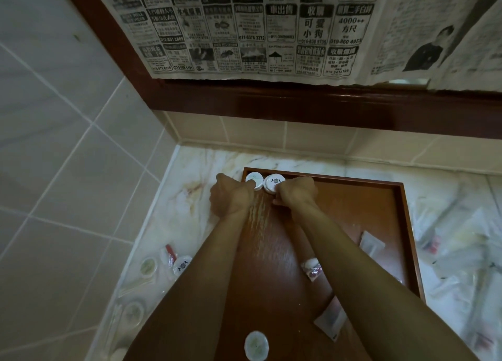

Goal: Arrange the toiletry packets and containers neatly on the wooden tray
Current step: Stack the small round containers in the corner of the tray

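At the tray's (402, 197) far left corner, the left hand (231, 195) grips one round white container (254, 178) and the right hand (296, 193) grips another (274, 183), touching side by side

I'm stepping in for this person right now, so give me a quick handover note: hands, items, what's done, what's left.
Left hand holds one white round container; right hand holds the other round container.
Both sit side by side in the wooden tray at its far left corner.
Done: those two placed.
Left: loose packets and a round disc on the tray need lining up; more toiletries lie on the counter on both sides.
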